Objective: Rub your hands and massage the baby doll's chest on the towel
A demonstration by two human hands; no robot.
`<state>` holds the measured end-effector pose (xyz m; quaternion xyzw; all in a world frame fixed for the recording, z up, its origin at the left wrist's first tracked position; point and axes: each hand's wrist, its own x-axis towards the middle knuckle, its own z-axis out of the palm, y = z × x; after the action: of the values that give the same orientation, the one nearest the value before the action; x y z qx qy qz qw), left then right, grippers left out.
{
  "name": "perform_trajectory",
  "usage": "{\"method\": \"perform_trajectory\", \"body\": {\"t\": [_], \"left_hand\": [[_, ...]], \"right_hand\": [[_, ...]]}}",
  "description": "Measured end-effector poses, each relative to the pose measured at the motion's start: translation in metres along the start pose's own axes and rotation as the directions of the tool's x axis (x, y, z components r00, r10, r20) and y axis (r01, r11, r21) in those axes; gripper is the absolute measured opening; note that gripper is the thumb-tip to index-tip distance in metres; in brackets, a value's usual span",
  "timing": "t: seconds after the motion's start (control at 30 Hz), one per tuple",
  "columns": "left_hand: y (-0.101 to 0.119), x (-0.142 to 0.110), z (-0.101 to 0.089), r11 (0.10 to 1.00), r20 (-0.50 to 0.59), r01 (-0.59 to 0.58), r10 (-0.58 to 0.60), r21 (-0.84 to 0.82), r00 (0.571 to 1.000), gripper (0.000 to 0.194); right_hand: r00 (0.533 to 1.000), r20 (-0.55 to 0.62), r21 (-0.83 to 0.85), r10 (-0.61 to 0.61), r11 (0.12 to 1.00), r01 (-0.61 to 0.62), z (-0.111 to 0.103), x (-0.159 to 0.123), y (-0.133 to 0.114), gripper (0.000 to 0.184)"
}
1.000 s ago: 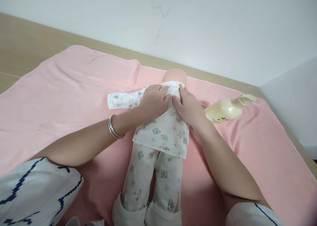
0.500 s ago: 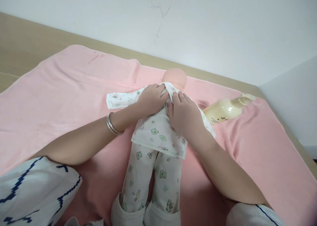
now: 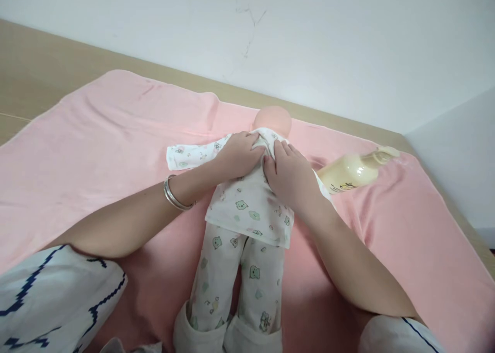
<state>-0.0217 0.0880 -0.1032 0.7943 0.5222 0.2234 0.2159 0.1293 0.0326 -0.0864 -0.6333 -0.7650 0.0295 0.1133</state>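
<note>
A doll lies on the pink blanket with its smooth bald head (image 3: 273,119) at the far end. It wears a white long-sleeved top (image 3: 247,208) and matching trousers (image 3: 257,275), both printed with small green animals. My left hand (image 3: 240,156) is closed at the upper chest, its fingertips gripping the top's cloth just below the neck. Beside it my right hand (image 3: 292,177) pinches the same cloth between thumb and fingers. The fabric bunches into folds between the two hands. The doll's right-side arm is largely hidden behind my right hand.
A pale yellow pump bottle (image 3: 348,172) lies on its side to the right of the doll. The pink blanket (image 3: 96,146) covers much of a wooden surface (image 3: 31,59), which meets a white wall (image 3: 328,43) with scribbled marks.
My right hand has shifted slightly to the right, widening the gap between my hands a little. The cloth at the neck is folded slightly differently. The doll and bottle stay put.
</note>
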Motion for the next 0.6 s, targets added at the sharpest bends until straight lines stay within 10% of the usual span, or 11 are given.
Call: {"method": "perform_trajectory", "body": {"t": [0.6], "left_hand": [[-0.008, -0.005, 0.022, 0.995, -0.202, 0.044, -0.061, -0.085, 0.977, 0.049]], "right_hand": [[0.997, 0.036, 0.159, 0.072, 0.984, -0.077, -0.006, 0.017, 0.017, 0.053]]}}
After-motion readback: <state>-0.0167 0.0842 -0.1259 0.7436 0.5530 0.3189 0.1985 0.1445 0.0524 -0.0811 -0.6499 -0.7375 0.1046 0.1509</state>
